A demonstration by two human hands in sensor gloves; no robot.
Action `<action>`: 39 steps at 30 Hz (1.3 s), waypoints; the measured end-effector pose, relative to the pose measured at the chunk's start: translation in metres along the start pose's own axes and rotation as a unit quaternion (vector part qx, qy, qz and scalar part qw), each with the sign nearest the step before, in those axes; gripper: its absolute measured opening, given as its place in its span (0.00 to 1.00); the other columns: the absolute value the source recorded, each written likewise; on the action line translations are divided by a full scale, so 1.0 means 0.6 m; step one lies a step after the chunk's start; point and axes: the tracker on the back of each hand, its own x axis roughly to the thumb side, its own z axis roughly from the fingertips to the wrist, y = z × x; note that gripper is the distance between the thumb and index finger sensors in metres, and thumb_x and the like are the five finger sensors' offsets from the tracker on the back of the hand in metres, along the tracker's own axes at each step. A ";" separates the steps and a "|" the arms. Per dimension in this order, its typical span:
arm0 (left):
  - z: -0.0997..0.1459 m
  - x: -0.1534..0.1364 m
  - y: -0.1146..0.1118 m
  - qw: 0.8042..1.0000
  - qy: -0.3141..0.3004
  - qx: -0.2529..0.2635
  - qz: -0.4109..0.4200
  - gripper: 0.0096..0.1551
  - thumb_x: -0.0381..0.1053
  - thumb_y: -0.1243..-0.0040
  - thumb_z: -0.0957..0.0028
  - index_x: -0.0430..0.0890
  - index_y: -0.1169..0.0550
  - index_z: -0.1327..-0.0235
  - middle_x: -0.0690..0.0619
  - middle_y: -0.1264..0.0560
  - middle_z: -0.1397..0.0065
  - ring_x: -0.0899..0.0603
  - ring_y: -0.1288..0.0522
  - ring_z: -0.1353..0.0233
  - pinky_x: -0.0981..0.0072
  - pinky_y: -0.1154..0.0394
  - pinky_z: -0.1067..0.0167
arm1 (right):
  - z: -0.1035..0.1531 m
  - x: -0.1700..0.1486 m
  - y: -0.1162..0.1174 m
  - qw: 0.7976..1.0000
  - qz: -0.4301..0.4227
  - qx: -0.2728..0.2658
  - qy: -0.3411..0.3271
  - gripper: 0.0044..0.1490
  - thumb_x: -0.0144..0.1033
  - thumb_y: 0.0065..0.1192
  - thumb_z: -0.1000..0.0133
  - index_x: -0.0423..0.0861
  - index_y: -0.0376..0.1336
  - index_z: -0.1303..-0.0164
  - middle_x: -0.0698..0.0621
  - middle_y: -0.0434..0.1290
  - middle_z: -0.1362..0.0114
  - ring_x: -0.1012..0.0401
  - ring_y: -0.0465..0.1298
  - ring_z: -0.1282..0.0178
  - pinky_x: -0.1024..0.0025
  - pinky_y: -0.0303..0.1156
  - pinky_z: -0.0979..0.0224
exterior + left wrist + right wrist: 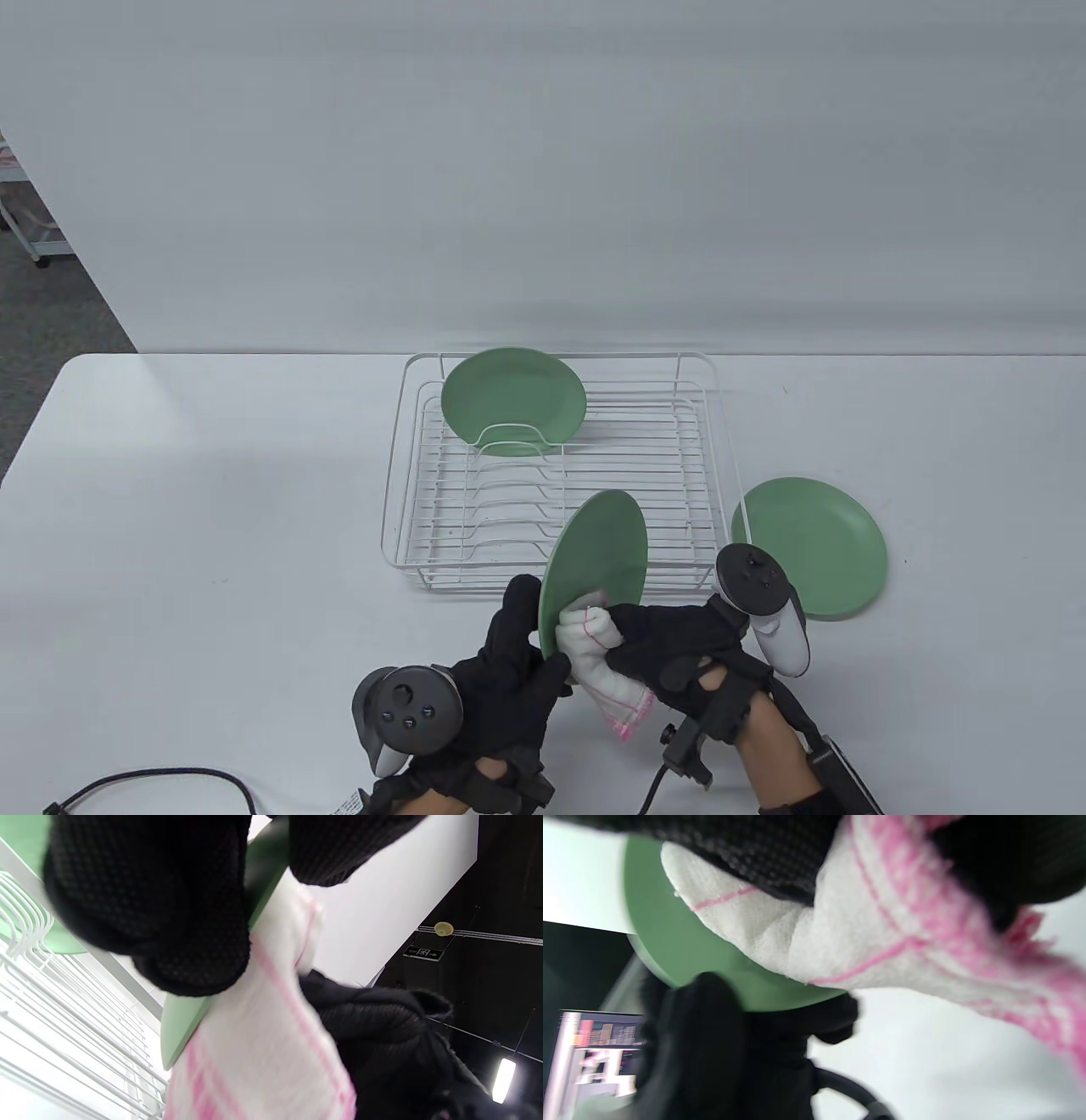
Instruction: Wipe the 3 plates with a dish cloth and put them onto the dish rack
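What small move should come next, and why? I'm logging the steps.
Probably sweep the cloth up across the held plate. The left hand grips that plate on edge while the right hand presses the cloth only at its lower part. One plate stands in the rack; another lies on the table.

Dish rack (pixel 556 475) slots stand free except the rear one — a plate (pixel 513 413) fills it.

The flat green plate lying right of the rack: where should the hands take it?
Likely by the near-right rim of the round green plate, coming from the right. It lies flat on the white table, its left edge by the white wire dish rack.
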 end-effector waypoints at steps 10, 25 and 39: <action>0.000 0.004 -0.009 1.000 0.003 -0.014 -0.022 0.49 0.50 0.36 0.50 0.42 0.50 0.24 0.33 0.35 0.30 0.37 0.09 0.63 0.48 0.10 0.67 | 0.021 -0.010 -0.047 0.970 0.109 -0.211 0.046 0.29 0.27 0.72 0.56 0.46 0.74 0.42 0.36 0.79 0.41 0.36 0.79 0.53 0.40 0.77 0.52; -0.011 -0.001 -0.019 0.996 0.014 -0.093 -0.001 0.49 0.50 0.38 0.49 0.42 0.52 0.24 0.33 0.36 0.29 0.38 0.09 0.62 0.50 0.10 0.66 | 0.019 0.005 -0.048 0.955 -0.076 -0.243 -0.150 0.31 0.29 0.72 0.57 0.48 0.72 0.40 0.36 0.77 0.38 0.36 0.79 0.50 0.41 0.78 0.50; -0.008 -0.002 -0.008 0.998 0.016 -0.052 0.007 0.50 0.50 0.38 0.50 0.42 0.54 0.24 0.33 0.38 0.28 0.38 0.09 0.58 0.50 0.10 0.62 | 0.003 0.020 0.018 0.987 -0.082 -0.026 -0.139 0.29 0.30 0.72 0.57 0.49 0.74 0.42 0.38 0.79 0.42 0.38 0.81 0.54 0.42 0.79 0.53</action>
